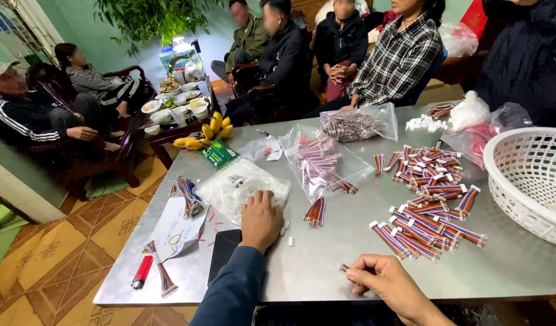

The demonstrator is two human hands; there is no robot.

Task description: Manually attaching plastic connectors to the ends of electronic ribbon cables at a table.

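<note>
Head view, looking down on a grey metal counter (326, 253): the right hand (389, 284) rests near the close edge with its grip pinched together on a short striped ribbon-cable piece (344, 267), of which only one end shows past the fingers. That visible end points left and slightly away from the person, so its long axis seems to run roughly along the counter's near edge; the rest is hidden in the hand. It shows red, blue and pale stripes. The left hand (260, 220), in a dark blue sleeve, lies palm down with fingers loosely apart on a clear plastic bag of small white connectors (242, 184), clamped on nothing. Just right of it sits a small bundle of striped cable pieces (315, 212). A loose heap of the same striped pieces with white end plugs (429, 199) lies farther right, near a white plastic basket (531, 181). A black phone (222, 253) lies beside the left wrist.
</note>
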